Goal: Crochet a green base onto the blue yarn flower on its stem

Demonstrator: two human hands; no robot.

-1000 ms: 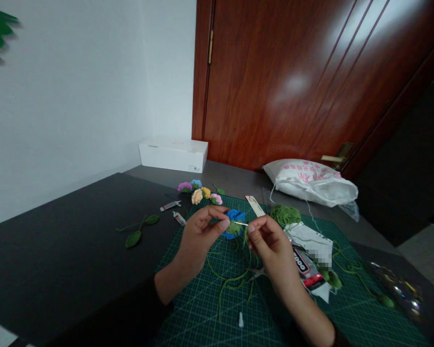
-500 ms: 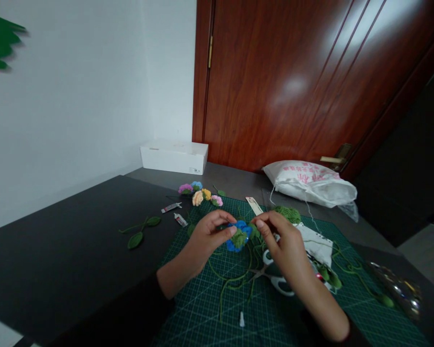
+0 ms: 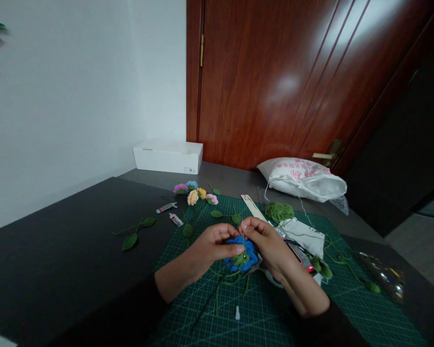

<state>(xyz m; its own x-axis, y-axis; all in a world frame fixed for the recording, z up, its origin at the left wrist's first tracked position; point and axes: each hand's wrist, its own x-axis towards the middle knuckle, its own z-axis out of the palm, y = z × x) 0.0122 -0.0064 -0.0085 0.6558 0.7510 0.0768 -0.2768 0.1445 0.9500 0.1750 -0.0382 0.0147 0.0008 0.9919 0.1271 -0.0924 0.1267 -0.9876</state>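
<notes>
A dark table bears a green cutting mat, with a reddish wooden door at twelve o'clock and a white sack at one. Near the mat's middle, the left hand and right hand are closed in a pinch on a blue crochet flower, its green backing showing and loose green strands trailing at six o'clock. Whether a needle is held, the fingers hide. At eleven o'clock lie small crochet flowers, seemingly finished; a green yarn ball sits at twelve, apparently unused yarn left.
</notes>
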